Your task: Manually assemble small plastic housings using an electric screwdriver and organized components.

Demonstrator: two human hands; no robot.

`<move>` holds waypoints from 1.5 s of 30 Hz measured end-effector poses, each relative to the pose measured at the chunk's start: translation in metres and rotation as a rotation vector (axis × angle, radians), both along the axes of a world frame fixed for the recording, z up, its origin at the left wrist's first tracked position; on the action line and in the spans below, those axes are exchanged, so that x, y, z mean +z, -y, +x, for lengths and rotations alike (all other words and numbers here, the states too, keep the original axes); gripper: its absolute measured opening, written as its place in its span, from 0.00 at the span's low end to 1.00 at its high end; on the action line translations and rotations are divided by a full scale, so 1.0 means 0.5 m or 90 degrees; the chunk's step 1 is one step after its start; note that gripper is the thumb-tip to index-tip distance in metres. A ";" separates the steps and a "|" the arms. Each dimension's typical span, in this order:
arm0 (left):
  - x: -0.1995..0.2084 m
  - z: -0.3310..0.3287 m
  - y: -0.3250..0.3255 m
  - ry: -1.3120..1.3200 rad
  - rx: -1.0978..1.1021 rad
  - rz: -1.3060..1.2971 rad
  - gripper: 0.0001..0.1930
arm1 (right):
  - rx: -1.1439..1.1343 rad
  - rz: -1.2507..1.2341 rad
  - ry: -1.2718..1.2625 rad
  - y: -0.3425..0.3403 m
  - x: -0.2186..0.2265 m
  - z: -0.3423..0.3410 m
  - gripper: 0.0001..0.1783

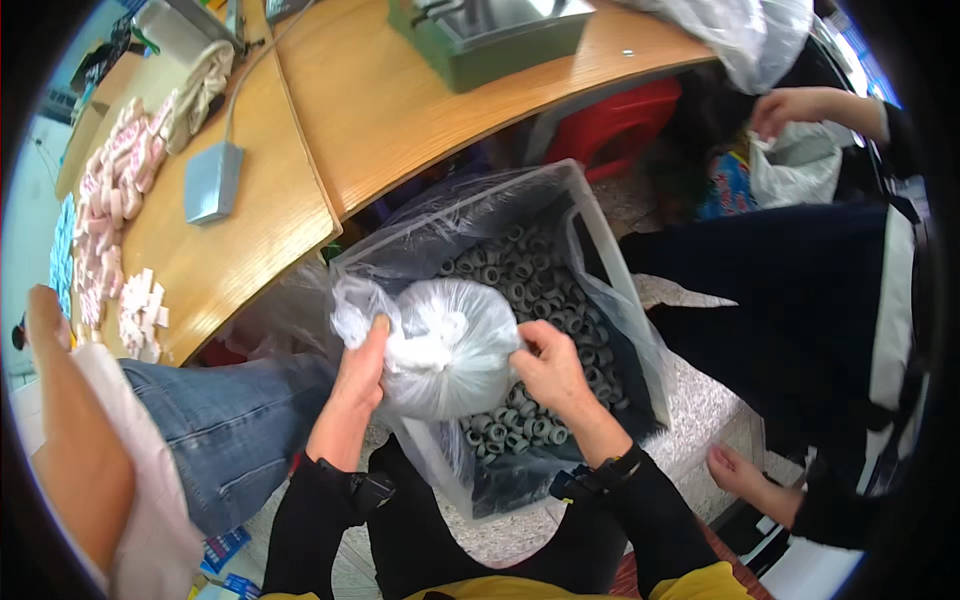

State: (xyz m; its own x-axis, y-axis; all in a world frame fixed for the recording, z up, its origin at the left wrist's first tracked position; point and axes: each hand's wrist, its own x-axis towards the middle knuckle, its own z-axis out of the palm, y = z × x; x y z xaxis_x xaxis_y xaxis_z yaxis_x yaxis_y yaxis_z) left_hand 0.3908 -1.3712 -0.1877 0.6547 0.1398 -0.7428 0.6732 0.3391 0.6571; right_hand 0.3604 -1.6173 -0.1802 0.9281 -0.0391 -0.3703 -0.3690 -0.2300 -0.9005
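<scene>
Both hands grip a white bag (pixel 450 345), bulging and translucent, over a clear bin (pixel 640 330) on the floor. The left hand (pixel 362 368) is closed on the bag's left side, thumb up against its gathered neck, where a bunched tail of plastic sticks out to the left. The right hand (pixel 548 368) pinches the bag's right side, fingers curled into the plastic. The bag hangs just above the bin's near-left corner, its bottom touching or nearly touching the contents; which, I cannot tell.

The bin is lined with a clear sheet and holds a heap of small grey rings (pixel 540 290), which show around the bag toward the far and right sides and under it at the near edge.

Beyond the bin's far-left edge runs a wooden worktop (pixel 370 110). On its left part lie a grey pedal-like box (pixel 212 182) with a cable, and pink and white small pieces (pixel 110 190) piled along the left edge. A green box (pixel 480 40) sits at its far edge.

A person in jeans (pixel 230 420) sits just left of the bin. On the right, another person in dark clothes (pixel 800 300) holds a small bag (pixel 795 165) near the far right, with one hand (pixel 735 470) low by the floor. A red stool (pixel 620 120) stands under the worktop.
</scene>
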 end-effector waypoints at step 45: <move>0.188 -1.316 -0.498 -0.185 -0.015 0.419 0.30 | 0.546 -0.256 -0.127 -0.269 0.213 -0.622 0.19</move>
State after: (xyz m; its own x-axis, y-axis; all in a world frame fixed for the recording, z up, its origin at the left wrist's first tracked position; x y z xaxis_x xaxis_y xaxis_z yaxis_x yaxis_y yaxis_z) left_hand -0.2674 -1.1221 -0.0939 0.4516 0.6066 -0.6543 0.8540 -0.0817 0.5137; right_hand 0.0494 -1.4826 -0.0735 0.6223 0.4636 -0.6308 -0.0697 -0.7697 -0.6345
